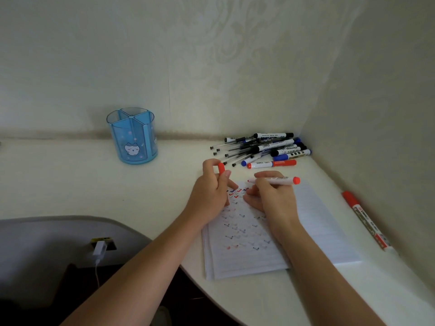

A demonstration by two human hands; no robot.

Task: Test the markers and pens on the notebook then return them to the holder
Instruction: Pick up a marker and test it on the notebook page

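Holder (131, 137) x1, notebook (324, 231) x1, red marker (274, 181) (273, 164) (364, 222) x3, red cap (221, 167) x1

left hand (213, 187): grip pinches cap (221, 167) | right hand (273, 196): grip holds marker (281, 181)

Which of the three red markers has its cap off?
The red marker in the right hand; the left hand holds its cap. The other two lie on the desk.

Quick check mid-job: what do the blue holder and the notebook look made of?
Blue holder: likely moulded plastic, translucent and glossy, since its wall is see-through and catches the light. Notebook: matte white ruled paper, it seems, with thin stacked sheets showing at its lower edge.
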